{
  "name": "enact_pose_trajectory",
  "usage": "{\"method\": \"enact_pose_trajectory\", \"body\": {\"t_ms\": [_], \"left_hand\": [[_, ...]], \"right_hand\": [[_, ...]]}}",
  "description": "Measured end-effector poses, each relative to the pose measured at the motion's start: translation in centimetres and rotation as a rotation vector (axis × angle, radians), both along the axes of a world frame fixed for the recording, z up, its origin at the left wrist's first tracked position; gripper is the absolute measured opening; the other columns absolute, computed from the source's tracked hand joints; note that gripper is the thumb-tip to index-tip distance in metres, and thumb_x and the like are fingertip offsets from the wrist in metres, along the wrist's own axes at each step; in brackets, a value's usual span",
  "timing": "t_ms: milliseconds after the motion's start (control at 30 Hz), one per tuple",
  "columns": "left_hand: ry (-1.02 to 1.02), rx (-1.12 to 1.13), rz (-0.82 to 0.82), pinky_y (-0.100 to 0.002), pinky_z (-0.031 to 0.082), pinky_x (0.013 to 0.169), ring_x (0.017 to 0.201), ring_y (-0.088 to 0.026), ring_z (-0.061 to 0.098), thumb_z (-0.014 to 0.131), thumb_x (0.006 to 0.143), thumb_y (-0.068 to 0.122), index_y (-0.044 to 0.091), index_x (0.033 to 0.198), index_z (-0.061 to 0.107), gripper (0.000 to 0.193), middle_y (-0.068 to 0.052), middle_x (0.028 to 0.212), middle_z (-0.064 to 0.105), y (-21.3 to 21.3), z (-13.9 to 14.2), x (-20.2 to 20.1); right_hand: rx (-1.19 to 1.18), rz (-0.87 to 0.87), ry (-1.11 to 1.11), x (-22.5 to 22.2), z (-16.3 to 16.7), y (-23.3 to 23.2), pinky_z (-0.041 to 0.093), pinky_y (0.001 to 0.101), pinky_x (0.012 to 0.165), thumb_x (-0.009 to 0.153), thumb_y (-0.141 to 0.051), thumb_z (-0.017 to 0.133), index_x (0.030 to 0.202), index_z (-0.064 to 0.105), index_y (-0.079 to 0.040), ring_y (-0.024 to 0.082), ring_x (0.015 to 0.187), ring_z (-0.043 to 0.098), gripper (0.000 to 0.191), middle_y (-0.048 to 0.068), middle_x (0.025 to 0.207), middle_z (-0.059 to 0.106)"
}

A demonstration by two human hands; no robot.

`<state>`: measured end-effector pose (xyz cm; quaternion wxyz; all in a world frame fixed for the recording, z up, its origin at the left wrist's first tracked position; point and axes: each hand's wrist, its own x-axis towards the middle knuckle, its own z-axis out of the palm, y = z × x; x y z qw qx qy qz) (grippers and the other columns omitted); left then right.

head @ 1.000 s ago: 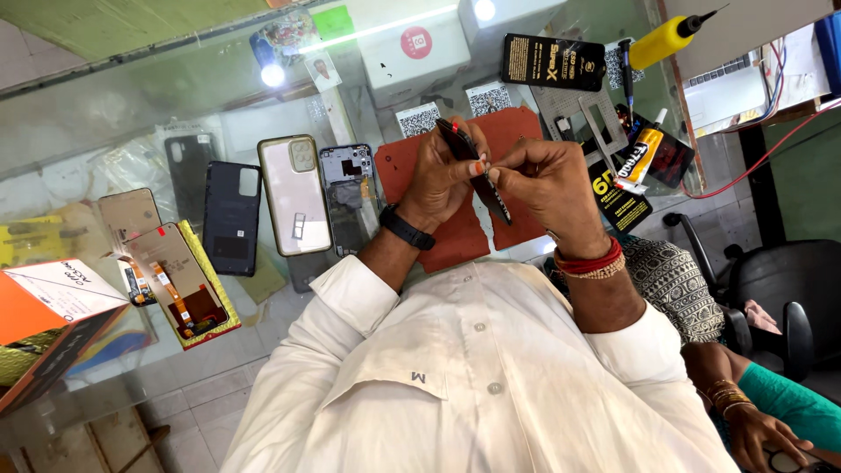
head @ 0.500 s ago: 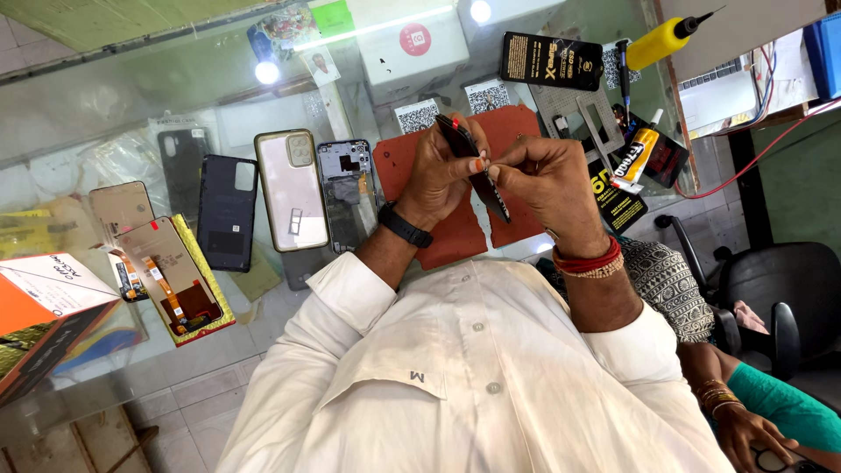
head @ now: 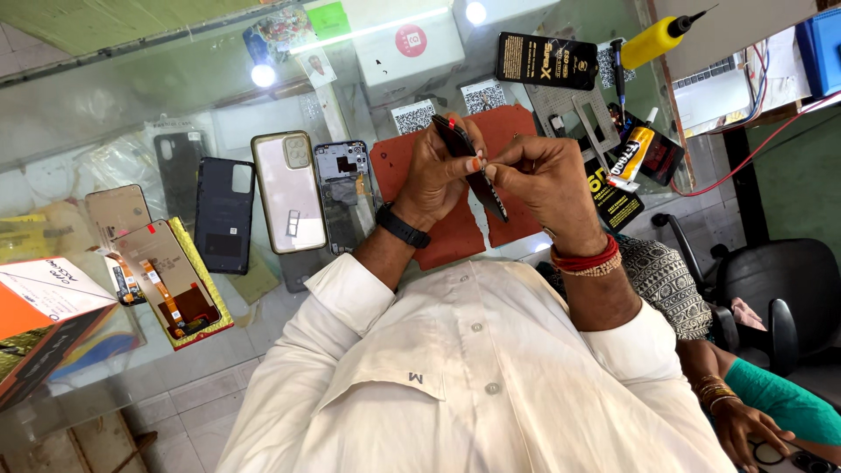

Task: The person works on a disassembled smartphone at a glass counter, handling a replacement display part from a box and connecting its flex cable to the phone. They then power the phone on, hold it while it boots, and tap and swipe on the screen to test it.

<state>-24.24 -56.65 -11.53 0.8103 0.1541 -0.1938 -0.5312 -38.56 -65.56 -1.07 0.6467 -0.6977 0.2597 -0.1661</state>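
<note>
I see my left hand (head: 438,175) wrapped around a dark phone part (head: 469,166), a thin black slab tilted on edge, fingers clenched on its upper half. My right hand (head: 543,180) pinches the same slab at its lower edge with thumb and forefinger closed tight. Both hands hold it in the air just above the red mat (head: 451,241) on the glass worktop (head: 175,96). A black wrist band sits on my left wrist, red bangles on my right. To the left of the mat lie an opened phone frame (head: 342,188), a clear-cased phone back (head: 289,193) and two dark back covers (head: 223,215). A glue tube (head: 632,158) rests near my right hand, and a yellow bottle (head: 653,41) stands farther off.
</note>
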Motion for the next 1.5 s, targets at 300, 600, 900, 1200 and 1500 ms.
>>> {"method": "enact_pose_trajectory", "body": {"t_ms": [300, 600, 900, 1200, 1500], "left_hand": [[0.017, -0.009, 0.001, -0.030, 0.054, 0.084, 0.089, -0.013, 0.065, 0.085, 0.083, -0.002, 0.012, 0.098, 0.055, 0.036, -0.004, 0.093, 0.065, 0.0, 0.0, 0.0], [0.030, -0.001, -0.011, -0.030, 0.055, 0.081, 0.087, -0.012, 0.065, 0.085, 0.082, 0.000, 0.014, 0.098, 0.056, 0.037, -0.003, 0.092, 0.064, 0.1, 0.0, 0.1], [0.042, 0.115, 0.091, -0.032, 0.055, 0.084, 0.093, -0.015, 0.066, 0.084, 0.093, 0.006, 0.005, 0.110, 0.061, 0.029, -0.005, 0.101, 0.067, -0.3, -0.7, -0.5], [0.137, 0.175, 0.047, -0.035, 0.058, 0.094, 0.105, -0.016, 0.068, 0.068, 0.103, 0.013, 0.002, 0.124, 0.060, 0.025, -0.007, 0.115, 0.070, -1.1, -0.5, -1.0], [0.088, 0.151, 0.005, -0.034, 0.056, 0.097, 0.111, -0.015, 0.066, 0.061, 0.110, 0.021, 0.004, 0.136, 0.057, 0.031, -0.006, 0.121, 0.067, -0.3, -0.1, -0.7]], "right_hand": [[0.016, -0.007, 0.034, 0.2, 0.1, -0.2, 0.048, 0.0192, 0.064, 0.093, 0.002, 0.074, 0.091, 0.074, 0.003, 0.002, 0.071, 0.059, 0.002, 0.002, 0.080, 0.071], [0.021, 0.018, 0.025, 0.2, 0.0, -0.3, 0.051, 0.0189, 0.065, 0.092, 0.003, 0.074, 0.090, 0.074, 0.003, 0.003, 0.072, 0.062, 0.002, 0.002, 0.081, 0.072], [-0.002, -0.056, -0.006, 0.7, 0.3, 0.0, 0.051, 0.0198, 0.066, 0.094, -0.001, 0.073, 0.106, 0.071, 0.002, 0.003, 0.078, 0.064, 0.013, 0.002, 0.093, 0.073], [-0.507, -0.095, 0.202, 1.0, -0.7, -1.5, 0.051, 0.0245, 0.063, 0.091, -0.004, 0.081, 0.099, 0.070, 0.003, 0.007, 0.071, 0.063, 0.015, 0.005, 0.083, 0.069], [0.119, -0.099, -0.099, 0.5, -2.5, -2.5, 0.056, 0.0224, 0.082, 0.097, 0.005, 0.070, 0.108, 0.069, 0.005, 0.006, 0.089, 0.067, 0.011, 0.004, 0.098, 0.073]]}}
